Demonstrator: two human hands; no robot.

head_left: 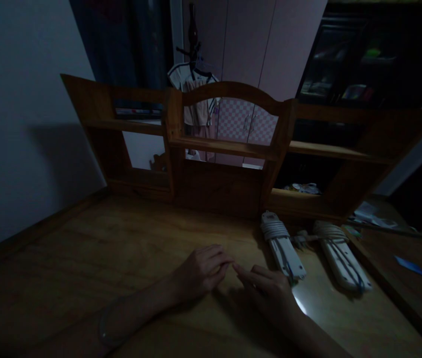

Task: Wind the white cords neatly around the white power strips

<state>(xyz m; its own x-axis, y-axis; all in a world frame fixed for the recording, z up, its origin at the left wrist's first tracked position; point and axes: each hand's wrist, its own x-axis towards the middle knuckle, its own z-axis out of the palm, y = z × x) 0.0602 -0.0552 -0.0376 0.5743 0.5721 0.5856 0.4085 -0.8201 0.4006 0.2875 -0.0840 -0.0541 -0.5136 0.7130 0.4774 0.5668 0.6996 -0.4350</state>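
Over the wooden desk top [121, 248], my left hand [209, 268] is closed, with its fingers curled and their tips pressed toward the thumb. A clear band [103, 325] circles the left wrist. My right hand [266, 291] is closed as well, its index finger pointing at the left fingertips. The fingertips of both hands meet or nearly meet; anything pinched there is too small and dark to make out. Just beyond my right hand lies a white power strip [283, 251] with its cord wound around one end. Further right rests a second power strip [345, 263], likewise wrapped in its cord.
A wooden shelf unit [221, 146] stands along the desk's back edge. At left is a white wall [28, 124]. A lower surface at right carries a blue card [409, 265]. Behind the shelf are hanging clothes [196, 94], pink cupboard doors [248, 49] and a dark cabinet [345, 59].
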